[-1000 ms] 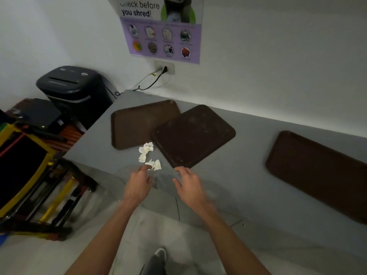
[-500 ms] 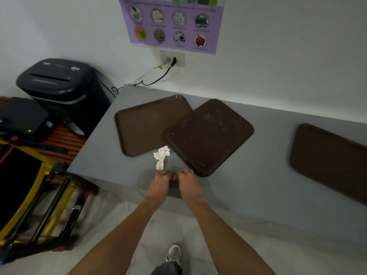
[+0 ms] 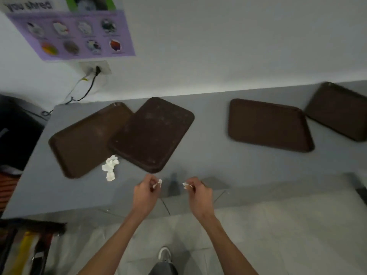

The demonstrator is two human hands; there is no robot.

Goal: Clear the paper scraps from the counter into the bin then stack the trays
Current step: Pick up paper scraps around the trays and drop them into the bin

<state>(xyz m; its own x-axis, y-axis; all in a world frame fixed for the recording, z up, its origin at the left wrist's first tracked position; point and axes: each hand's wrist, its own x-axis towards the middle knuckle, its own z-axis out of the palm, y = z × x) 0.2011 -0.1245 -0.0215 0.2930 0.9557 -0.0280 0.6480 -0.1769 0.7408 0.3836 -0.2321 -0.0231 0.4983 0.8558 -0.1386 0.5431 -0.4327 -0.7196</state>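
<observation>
At lower centre the left hand (image 3: pixel 146 195) has its grip pinched on a white paper scrap (image 3: pixel 158 183). The right hand (image 3: pixel 199 194) pinches a second scrap (image 3: pixel 186 185) over the grey bench (image 3: pixel 218 165).

I see the grey counter (image 3: pixel 218 167) holding two overlapping brown trays (image 3: pixel 153 133), two more trays (image 3: pixel 268 126) rightward, and paper scraps (image 3: pixel 110 168)
</observation>
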